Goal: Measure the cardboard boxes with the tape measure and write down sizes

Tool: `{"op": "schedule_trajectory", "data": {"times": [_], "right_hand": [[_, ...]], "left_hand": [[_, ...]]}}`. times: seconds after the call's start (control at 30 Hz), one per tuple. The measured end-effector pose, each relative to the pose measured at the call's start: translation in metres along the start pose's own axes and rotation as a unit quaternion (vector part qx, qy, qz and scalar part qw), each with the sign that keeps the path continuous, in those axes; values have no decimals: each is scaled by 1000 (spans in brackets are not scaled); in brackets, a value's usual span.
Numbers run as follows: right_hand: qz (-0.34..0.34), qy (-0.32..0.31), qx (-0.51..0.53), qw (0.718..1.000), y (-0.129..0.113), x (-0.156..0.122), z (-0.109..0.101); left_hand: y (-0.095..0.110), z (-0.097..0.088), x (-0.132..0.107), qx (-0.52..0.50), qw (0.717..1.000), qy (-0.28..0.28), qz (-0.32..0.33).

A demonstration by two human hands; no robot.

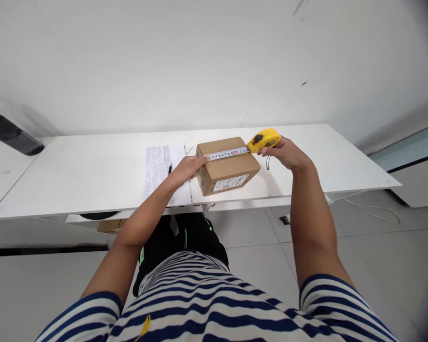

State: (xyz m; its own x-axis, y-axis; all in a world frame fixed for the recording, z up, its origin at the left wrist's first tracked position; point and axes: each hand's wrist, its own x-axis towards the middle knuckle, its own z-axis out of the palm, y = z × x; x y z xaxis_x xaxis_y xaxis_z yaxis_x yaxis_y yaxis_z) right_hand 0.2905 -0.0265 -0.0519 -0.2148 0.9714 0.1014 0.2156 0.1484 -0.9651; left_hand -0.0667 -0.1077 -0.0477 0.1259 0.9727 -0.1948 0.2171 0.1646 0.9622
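A brown cardboard box (231, 167) with a white label on its near side sits on the white table. Across its top runs the white blade of a yellow tape measure (267, 138). My right hand (283, 151) grips the tape measure's case beside the box's right end, its black wrist strap hanging below. At the left end, my left hand (189, 168) presses the blade's end against the box's edge, fingers closed on it. The blade's tip is hidden under those fingers.
Left of the box lies an open notebook (158, 166) with handwritten pages, and a dark pen (170, 169) rests on it. A black cylindrical object (17, 137) is at the far left. Behind the table (74, 171) rises a white wall.
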Motion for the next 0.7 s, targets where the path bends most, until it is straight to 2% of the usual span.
{"op": "schedule_trajectory", "data": {"times": [0.13,0.23,0.33,0.43,0.5,0.57,0.63,0.7], "right_hand": [[-23,5,8,1000,-5,-6,6],[-47,25,-14,998,-10,-9,6],[-84,45,-37,995,-21,-16,8],[-140,69,-57,986,-39,-34,20],[-197,93,-98,971,-53,-53,37],[-266,119,-165,942,-64,-73,64],[-324,125,-234,908,-70,-88,99],[-374,104,-294,874,-71,-92,140]], "left_hand": [[2,9,1,-5,1000,-5,0],[9,8,-3,18,1000,-12,5],[13,-1,-10,26,999,-29,35],[9,-17,-22,-4,995,-24,101],[3,-29,-32,-53,989,-12,140],[-3,-40,-44,-115,981,-13,156],[-6,-48,-54,-145,977,-33,154],[-7,-51,-60,-122,980,-37,155]]}}
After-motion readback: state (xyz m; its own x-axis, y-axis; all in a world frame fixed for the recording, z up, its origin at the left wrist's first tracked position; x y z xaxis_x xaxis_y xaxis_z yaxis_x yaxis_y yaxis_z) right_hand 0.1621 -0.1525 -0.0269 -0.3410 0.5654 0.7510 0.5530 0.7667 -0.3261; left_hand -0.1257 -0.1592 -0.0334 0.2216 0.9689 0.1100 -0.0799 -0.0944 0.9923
